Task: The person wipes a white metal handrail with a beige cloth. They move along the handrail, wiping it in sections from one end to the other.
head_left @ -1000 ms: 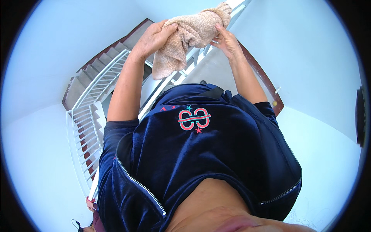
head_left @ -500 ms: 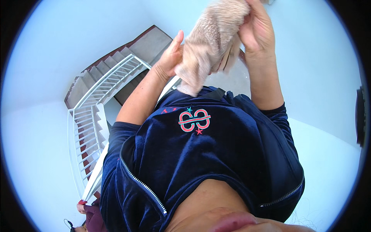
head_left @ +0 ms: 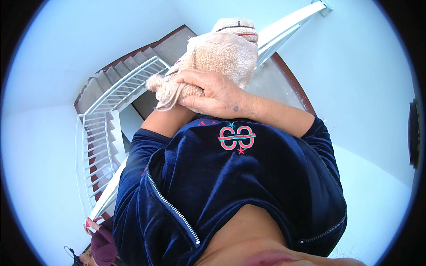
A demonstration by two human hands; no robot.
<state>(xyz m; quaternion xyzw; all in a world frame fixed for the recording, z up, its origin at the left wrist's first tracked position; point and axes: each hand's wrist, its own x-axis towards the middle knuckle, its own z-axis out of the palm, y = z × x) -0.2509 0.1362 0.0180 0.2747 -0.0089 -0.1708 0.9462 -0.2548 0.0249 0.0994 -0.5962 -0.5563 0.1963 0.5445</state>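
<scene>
Probably soft and light, the towel (head_left: 233,55), upper centre, suits gripping by its bunched lower-left end, where the right hand (head_left: 216,94) wraps its fingers; the left hand's are hidden, so I can't tell.

Left hand hidden behind beige towel (head_left: 233,55), grip unreadable. Towel masks part of white handrail (head_left: 289,26). Co-worker (head_left: 104,246) cut off by lower edge; red item (head_left: 98,220) nearby too small to name.
</scene>
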